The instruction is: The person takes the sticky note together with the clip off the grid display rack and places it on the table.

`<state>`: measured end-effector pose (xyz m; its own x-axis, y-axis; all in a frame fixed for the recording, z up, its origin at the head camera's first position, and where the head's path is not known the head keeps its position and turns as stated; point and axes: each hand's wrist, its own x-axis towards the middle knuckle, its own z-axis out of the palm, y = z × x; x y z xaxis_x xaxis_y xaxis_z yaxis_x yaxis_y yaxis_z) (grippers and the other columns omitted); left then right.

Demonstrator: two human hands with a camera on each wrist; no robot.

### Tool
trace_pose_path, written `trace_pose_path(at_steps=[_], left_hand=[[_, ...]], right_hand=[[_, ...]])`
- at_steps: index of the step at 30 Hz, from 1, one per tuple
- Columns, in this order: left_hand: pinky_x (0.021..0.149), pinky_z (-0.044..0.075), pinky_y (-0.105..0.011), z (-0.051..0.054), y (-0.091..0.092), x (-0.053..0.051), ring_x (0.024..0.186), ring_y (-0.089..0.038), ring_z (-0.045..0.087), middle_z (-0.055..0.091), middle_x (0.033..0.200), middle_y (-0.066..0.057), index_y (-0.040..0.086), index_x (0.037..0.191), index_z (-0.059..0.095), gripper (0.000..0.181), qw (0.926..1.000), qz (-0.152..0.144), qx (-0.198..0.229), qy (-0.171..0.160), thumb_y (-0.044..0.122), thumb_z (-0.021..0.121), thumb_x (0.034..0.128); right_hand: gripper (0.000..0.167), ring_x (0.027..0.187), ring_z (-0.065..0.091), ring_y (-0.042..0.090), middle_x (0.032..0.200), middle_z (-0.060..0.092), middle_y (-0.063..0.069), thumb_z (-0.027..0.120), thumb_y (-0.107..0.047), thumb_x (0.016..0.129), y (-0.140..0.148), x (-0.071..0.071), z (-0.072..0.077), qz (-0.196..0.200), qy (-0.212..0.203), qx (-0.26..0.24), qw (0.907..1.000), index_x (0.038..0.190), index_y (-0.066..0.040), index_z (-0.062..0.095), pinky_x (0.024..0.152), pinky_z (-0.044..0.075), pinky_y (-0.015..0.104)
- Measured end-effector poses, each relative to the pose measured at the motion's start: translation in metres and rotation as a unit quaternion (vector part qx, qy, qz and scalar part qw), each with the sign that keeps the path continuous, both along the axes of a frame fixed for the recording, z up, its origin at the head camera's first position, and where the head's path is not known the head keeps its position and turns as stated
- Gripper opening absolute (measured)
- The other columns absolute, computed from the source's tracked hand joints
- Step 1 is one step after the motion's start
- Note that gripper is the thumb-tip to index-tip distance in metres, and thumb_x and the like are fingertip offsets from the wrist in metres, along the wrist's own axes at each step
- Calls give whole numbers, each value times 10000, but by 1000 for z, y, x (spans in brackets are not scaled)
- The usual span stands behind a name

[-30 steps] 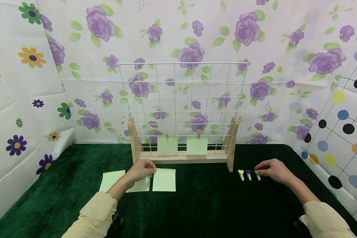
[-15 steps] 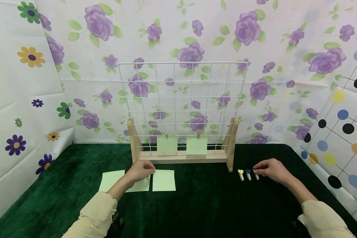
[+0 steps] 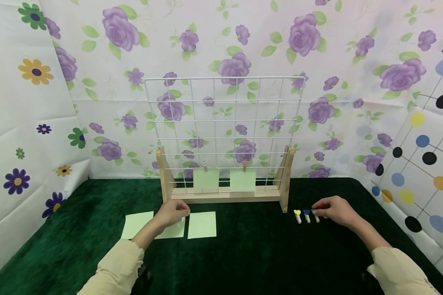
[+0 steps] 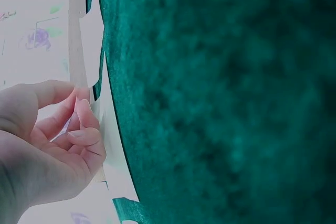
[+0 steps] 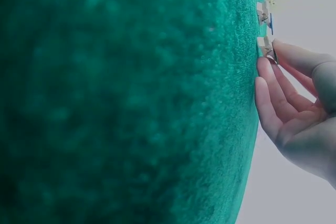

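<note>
Three light green paper squares lie in a row on the left half of the table; the middle square point(image 3: 171, 231) is partly under my left hand point(image 3: 170, 214). Its thumb and forefinger pinch at that square's far right corner, beside the right square point(image 3: 202, 225). Over on the right, my right hand point(image 3: 334, 209) pinches the dark-topped end of a small wooden clothespin point(image 5: 265, 45), which still touches the cloth. Beside it lie a clothespin with a blue heart point(image 3: 307, 216) and one with a yellow heart point(image 3: 297, 216).
A white wire grid point(image 3: 225, 120) stands upright in a wooden base point(image 3: 225, 197) at the back. Two green squares point(image 3: 206, 178) hang from it by clothespins. The left paper square point(image 3: 137, 223) lies partly behind the left forearm. Dark green cloth point(image 3: 251, 254) covers the table.
Both hands stay almost where they were. The near right paper square's far left corner now sits slightly lower and apart from the left fingertips. The view has shifted a little.
</note>
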<state>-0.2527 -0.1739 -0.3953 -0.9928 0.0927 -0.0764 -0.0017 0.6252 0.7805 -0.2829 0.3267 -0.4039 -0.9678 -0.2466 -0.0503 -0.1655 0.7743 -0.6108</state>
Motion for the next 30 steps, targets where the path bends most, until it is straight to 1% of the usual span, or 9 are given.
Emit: trace_pose_path(at_steps=[8,15,18,21,25,30], left_hand=[[618,450,-329,0,-3,2,773,-205,549,609,904,-82,-20,975,668,128,10000,30,0,-12,79,594,941],[632,458,-334,0,-4,2,789,-211,562,613,915,-88,-25,980,671,135,10000,73,27,-51,78,596,935],[636,465,-332,0,-4,2,793,-211,567,615,912,-89,-30,979,671,137,9999,88,48,-66,74,596,931],[643,476,-336,-1,-4,2,801,-214,572,616,914,-89,-32,980,670,139,9999,102,63,-64,74,594,931],[654,483,-347,-1,-5,2,806,-218,578,616,917,-92,-34,985,667,144,9999,110,71,-71,77,591,934],[664,482,-351,-1,-6,2,798,-216,578,616,923,-95,-32,989,667,149,9998,148,36,-103,86,596,933]], right_hand=[[289,806,629,184,1016,658,107,686,-160,896,2,0,1,-70,-117,-172,9998,1107,35,671,682,544,338],[245,788,617,186,996,657,110,676,-114,894,1,-1,3,149,30,15,9999,1085,39,674,664,536,346],[208,778,608,181,988,657,101,661,-88,896,1,-1,4,176,64,63,9998,1068,27,683,654,528,344],[181,752,596,176,971,658,89,640,-110,920,0,-1,4,192,108,113,9997,1043,11,697,634,512,340],[194,729,583,172,943,653,68,655,-164,920,-1,-1,4,191,139,192,9995,1019,-5,705,620,497,339],[211,745,593,177,949,650,73,672,-135,896,-1,-2,4,165,58,147,9997,1039,20,688,636,515,338]])
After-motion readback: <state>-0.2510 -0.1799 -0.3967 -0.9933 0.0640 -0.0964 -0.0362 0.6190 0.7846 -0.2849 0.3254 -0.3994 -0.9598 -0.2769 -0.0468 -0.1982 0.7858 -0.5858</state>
